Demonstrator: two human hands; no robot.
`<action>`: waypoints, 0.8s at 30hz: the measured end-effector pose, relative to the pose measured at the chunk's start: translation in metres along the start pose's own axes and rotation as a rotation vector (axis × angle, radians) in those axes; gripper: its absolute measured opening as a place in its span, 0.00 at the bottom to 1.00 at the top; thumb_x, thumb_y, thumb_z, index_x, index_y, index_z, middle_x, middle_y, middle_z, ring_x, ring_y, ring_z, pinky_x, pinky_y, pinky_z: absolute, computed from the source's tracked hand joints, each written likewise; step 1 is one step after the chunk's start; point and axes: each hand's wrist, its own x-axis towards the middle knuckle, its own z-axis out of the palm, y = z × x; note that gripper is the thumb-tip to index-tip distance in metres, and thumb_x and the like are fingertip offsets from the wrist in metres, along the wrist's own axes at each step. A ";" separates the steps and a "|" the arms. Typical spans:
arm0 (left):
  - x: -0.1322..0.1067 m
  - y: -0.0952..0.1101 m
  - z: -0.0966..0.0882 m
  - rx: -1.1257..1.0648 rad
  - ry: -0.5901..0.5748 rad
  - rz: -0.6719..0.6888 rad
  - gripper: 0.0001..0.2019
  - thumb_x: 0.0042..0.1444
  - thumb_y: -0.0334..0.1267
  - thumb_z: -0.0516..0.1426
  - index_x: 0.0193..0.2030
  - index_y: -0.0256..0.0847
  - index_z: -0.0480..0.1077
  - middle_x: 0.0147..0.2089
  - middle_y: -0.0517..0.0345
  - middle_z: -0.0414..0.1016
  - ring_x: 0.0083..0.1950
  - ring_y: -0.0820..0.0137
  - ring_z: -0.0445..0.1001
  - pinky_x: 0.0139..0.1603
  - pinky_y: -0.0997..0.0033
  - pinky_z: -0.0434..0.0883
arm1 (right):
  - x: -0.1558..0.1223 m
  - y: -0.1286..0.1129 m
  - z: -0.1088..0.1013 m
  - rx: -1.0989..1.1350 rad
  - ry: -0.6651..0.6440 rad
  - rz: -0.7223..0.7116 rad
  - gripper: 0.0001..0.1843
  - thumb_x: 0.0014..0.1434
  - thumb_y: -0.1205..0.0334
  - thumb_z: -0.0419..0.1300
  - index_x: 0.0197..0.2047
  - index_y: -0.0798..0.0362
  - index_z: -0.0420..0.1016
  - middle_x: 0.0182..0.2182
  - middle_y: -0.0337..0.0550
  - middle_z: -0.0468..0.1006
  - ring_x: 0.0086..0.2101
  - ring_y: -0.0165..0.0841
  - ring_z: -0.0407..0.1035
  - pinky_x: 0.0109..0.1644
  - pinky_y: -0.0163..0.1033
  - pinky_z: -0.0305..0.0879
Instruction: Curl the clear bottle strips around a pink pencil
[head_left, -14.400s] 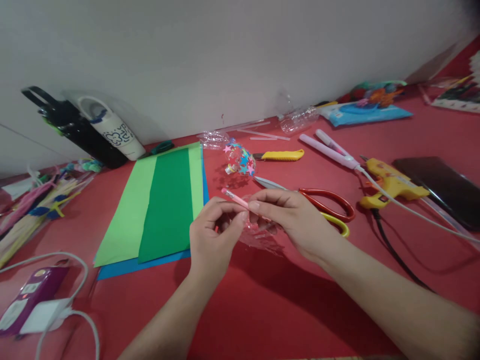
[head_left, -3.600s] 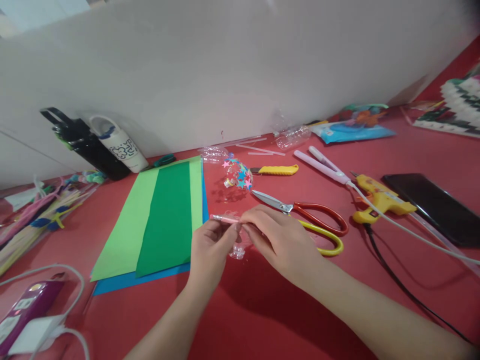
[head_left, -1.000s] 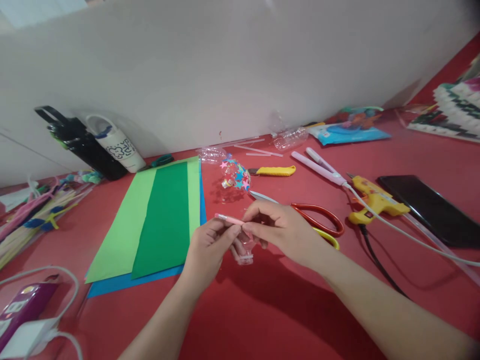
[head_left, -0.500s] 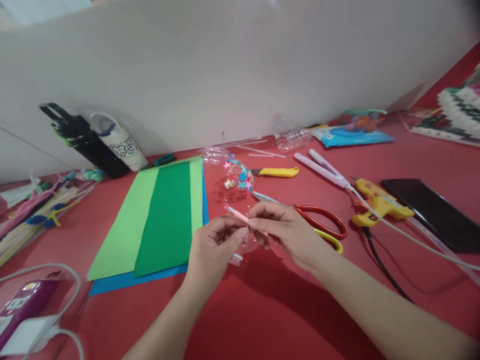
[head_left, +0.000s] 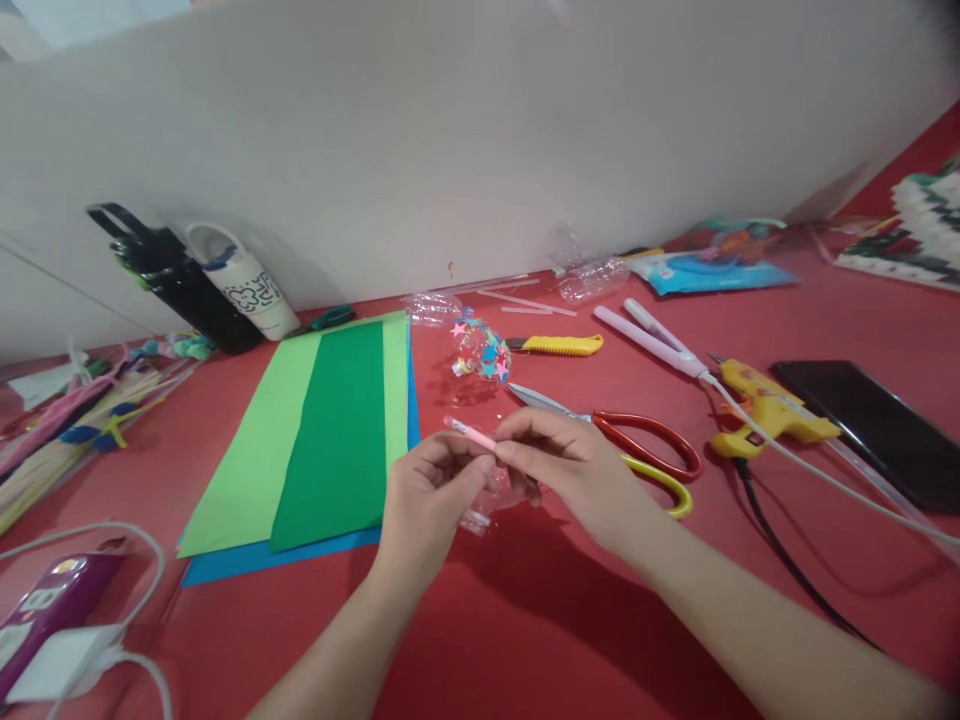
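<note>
My left hand [head_left: 435, 490] and my right hand [head_left: 566, 465] meet over the middle of the red table. Between their fingertips is a slim pink pencil [head_left: 472, 433]; its eraser-like tip with a silvery band points up and left. Fingers hide its other end. Just below and behind the fingers shows a clear plastic piece [head_left: 477, 520], mostly covered, so I cannot tell whether it is held. Beyond the hands stands a clear plastic piece with star stickers [head_left: 484, 350]. Scissors [head_left: 645, 440] with red and yellow handles lie partly behind my right hand.
Green and blue paper sheets [head_left: 330, 440] lie left. A yellow cutter [head_left: 559, 345], a lilac flat iron [head_left: 652, 340], a yellow glue gun [head_left: 772, 405] and a phone [head_left: 862, 430] are right. Bottles [head_left: 187, 290] lean on the wall. A cable [head_left: 795, 450] crosses the right side.
The view has shifted slightly, so the table items sit a little further right. The pencil tilts slightly flatter; both hands keep their pinch around it.
</note>
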 end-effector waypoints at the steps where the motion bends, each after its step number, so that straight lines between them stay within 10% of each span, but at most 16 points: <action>1: 0.000 0.000 0.000 0.007 0.000 0.014 0.03 0.47 0.35 0.61 0.27 0.38 0.73 0.22 0.62 0.72 0.21 0.77 0.67 0.19 0.79 0.65 | 0.000 0.000 0.000 0.024 0.005 0.005 0.07 0.57 0.64 0.57 0.28 0.53 0.70 0.21 0.34 0.70 0.21 0.24 0.63 0.25 0.30 0.61; 8: 0.002 -0.001 -0.003 0.173 0.004 0.221 0.03 0.50 0.32 0.60 0.26 0.40 0.73 0.29 0.62 0.73 0.30 0.76 0.68 0.30 0.79 0.64 | 0.003 0.005 -0.001 0.108 0.011 0.042 0.05 0.55 0.63 0.59 0.28 0.54 0.71 0.19 0.33 0.68 0.20 0.24 0.63 0.22 0.29 0.59; 24: 0.000 -0.002 0.001 0.055 0.056 0.087 0.01 0.47 0.33 0.59 0.26 0.40 0.72 0.26 0.63 0.72 0.26 0.76 0.68 0.27 0.77 0.65 | -0.001 -0.001 0.007 0.029 0.052 0.030 0.05 0.56 0.65 0.57 0.29 0.54 0.71 0.19 0.32 0.68 0.19 0.24 0.63 0.24 0.29 0.62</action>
